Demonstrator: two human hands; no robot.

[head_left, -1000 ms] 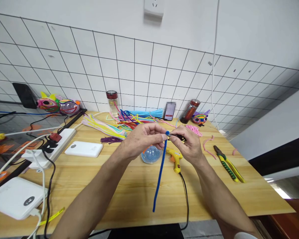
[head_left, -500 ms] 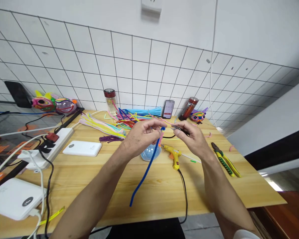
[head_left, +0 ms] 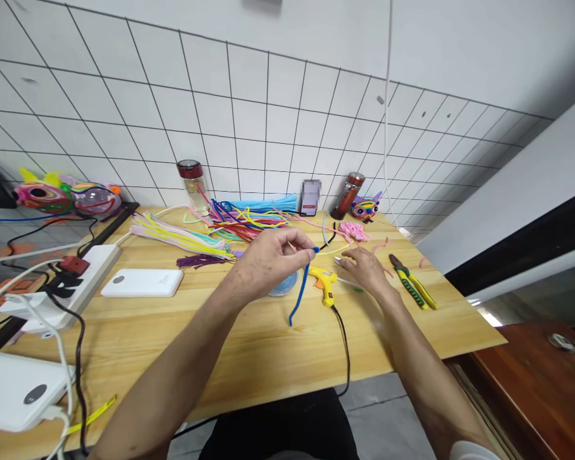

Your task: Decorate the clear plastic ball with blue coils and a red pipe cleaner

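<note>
Between thumb and fingers, my left hand [head_left: 278,259] pinches a blue pipe cleaner [head_left: 301,294] near its curled upper end; the rest hangs down. Behind it a clear plastic ball [head_left: 283,285] rests on the table, partly hidden by that hand. My right hand [head_left: 367,271] is low over the table, fingers bent round a small tool with a metal tip [head_left: 337,260], mostly covered. Between the hands lies a yellow hot glue gun [head_left: 326,284]. Pliers with green and yellow handles [head_left: 414,287] are to the right of my right hand.
Bundles of coloured pipe cleaners [head_left: 182,237] lie along the back. A glass bottle [head_left: 194,188], phone [head_left: 309,197] and red flask [head_left: 349,197] stand by the wall. White power banks [head_left: 141,283] and a power strip [head_left: 96,281] occupy the left. The glue gun's black cord [head_left: 347,358] crosses the front edge.
My right hand has moved down to the table with the small tool, away from the blue pipe cleaner. My left hand still holds the pipe cleaner. The camera view has shifted right.
</note>
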